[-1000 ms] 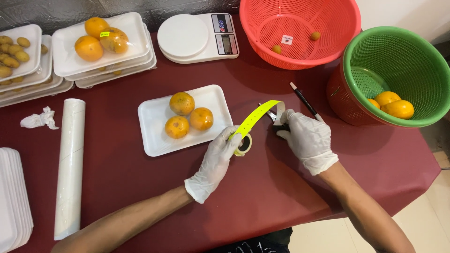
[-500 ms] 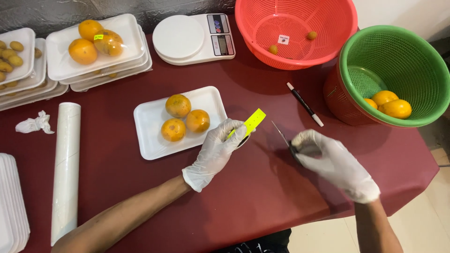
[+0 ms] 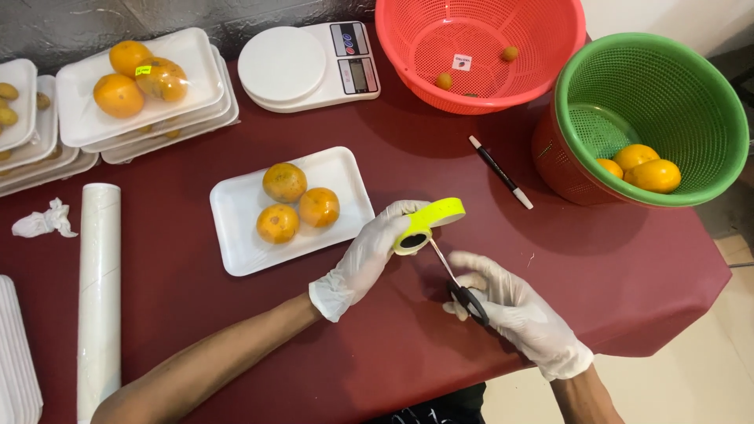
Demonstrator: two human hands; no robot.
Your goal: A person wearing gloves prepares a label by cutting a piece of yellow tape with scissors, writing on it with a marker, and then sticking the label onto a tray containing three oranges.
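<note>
My left hand (image 3: 363, 261), in a white glove, holds a roll of bright yellow tape (image 3: 426, 224) just right of a white foam tray (image 3: 239, 228) that carries three oranges (image 3: 298, 202). My right hand (image 3: 518, 310), also gloved, grips small black-handled scissors (image 3: 458, 281) whose blades point up toward the underside of the tape roll. Both hands hover over the dark red tablecloth near the table's front edge.
A black pen (image 3: 500, 171) lies right of the tray. A green basket (image 3: 652, 118) with oranges sits far right, a red basket (image 3: 479, 51) behind it, a white scale (image 3: 308, 64) at the back. Stacked trays of fruit (image 3: 141, 78) and a film roll (image 3: 99, 290) lie at left.
The long strip of tape stretched between my hands a second ago is gone. My right hand drew back toward me with the scissors, then brought their blades up under the roll.
</note>
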